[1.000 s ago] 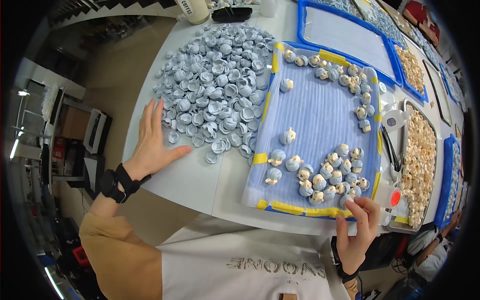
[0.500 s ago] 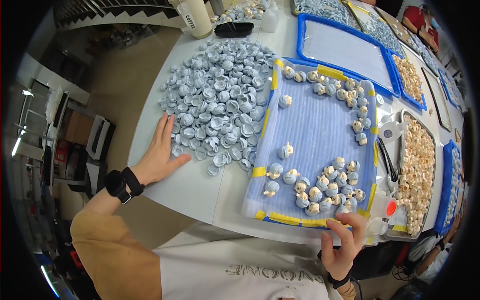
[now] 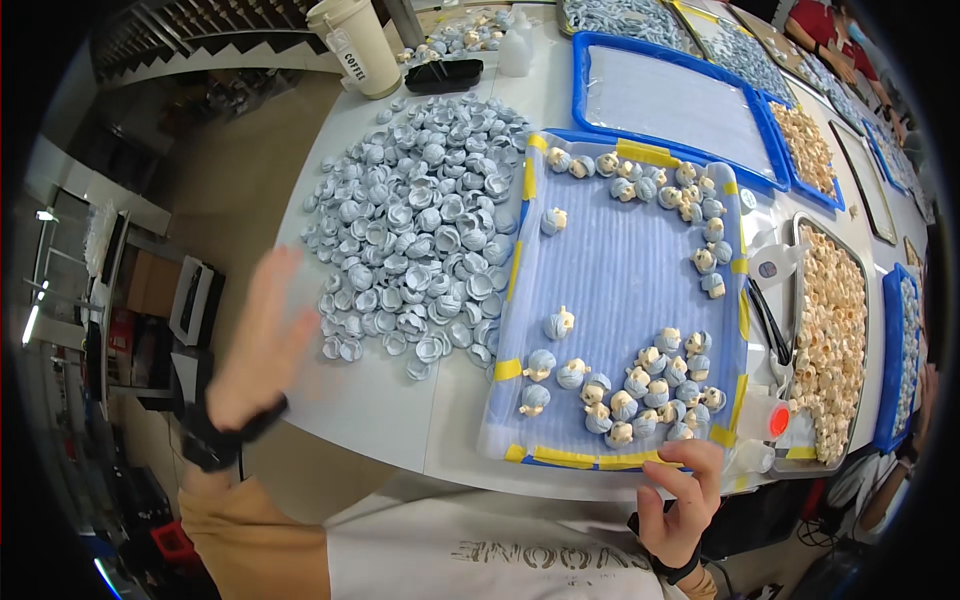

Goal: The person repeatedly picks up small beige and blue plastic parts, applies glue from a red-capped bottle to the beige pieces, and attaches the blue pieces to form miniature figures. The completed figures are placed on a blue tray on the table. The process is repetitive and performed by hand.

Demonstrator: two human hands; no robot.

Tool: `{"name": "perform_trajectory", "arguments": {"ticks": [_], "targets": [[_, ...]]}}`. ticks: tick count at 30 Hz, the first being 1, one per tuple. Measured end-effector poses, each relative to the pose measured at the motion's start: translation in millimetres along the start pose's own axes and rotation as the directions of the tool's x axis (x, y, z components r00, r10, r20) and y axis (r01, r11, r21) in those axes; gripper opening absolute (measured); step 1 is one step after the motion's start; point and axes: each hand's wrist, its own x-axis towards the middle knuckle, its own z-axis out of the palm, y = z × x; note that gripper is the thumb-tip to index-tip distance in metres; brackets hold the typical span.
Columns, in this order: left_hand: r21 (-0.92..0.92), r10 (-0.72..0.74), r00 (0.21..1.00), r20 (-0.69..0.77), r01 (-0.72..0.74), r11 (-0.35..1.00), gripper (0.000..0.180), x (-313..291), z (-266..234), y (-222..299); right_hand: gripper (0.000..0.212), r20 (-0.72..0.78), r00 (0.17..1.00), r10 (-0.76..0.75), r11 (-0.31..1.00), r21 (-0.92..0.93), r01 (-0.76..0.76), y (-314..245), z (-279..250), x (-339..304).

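Note:
My left hand [image 3: 262,345], blurred by motion, is in the air by the table's left edge with its fingers stretched out and thumb apart, holding nothing. Right of it lies a broad heap of pale blue, hollow cup-like pieces [image 3: 410,220]. My right hand [image 3: 682,505] rests near the front edge of a blue tray [image 3: 560,458], fingers loosely bent and apart, nothing seen between them. The tray has a film liner held by yellow tape. Small blue-and-cream figures [image 3: 623,405] sit in it, clustered at the front right, along the far side and down the right side.
A metal tray of cream pieces [image 3: 830,340] stands to the right, beside black-handled tweezers [image 3: 768,320] and a red-topped bottle [image 3: 765,417]. Farther back are another blue tray [image 3: 680,105], a cream cup [image 3: 355,50] and a black case [image 3: 444,76]. A person in red [image 3: 825,30] works far right.
My left hand has left the heap's edge and swung left toward me. My right hand has hardly moved. The view has shifted slightly; the figures in the tray look the same.

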Motion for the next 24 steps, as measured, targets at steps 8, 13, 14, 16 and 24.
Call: {"name": "perform_trajectory", "arguments": {"ticks": [8, 13, 14, 16, 24], "targets": [[-0.274, -0.232, 0.959, 0.165, 0.270, 0.923, 0.063, 148.4, -21.2, -127.4, 0.035, 0.130, 0.990, -0.063, 0.993, 0.104, 0.049, -4.9, 5.5, 16.2], [-0.140, -0.170, 0.934, 0.313, 0.222, 0.965, 0.072, 170.8, 17.1, -132.2, 0.032, 0.063, 0.993, -0.098, 0.988, 0.129, 0.090, -5.7, 2.2, 25.9], [-0.174, -0.173, 0.932, 0.318, 0.237, 0.956, 0.072, 163.8, 19.2, -121.5, 0.037, 0.117, 0.992, -0.049, 0.986, 0.163, 0.030, -2.7, 0.4, 22.2], [-0.212, -0.174, 0.931, 0.320, 0.249, 0.945, 0.073, 142.6, 23.8, -109.4, 0.038, 0.114, 0.993, -0.044, 0.988, 0.153, 0.026, -1.5, 1.4, 22.2], [-0.270, -0.172, 0.958, 0.231, 0.233, 0.934, 0.071, 76.3, 45.3, -62.8, 0.038, 0.160, 0.987, -0.024, 0.980, 0.199, -0.008, -1.5, 0.3, 27.7]]}}
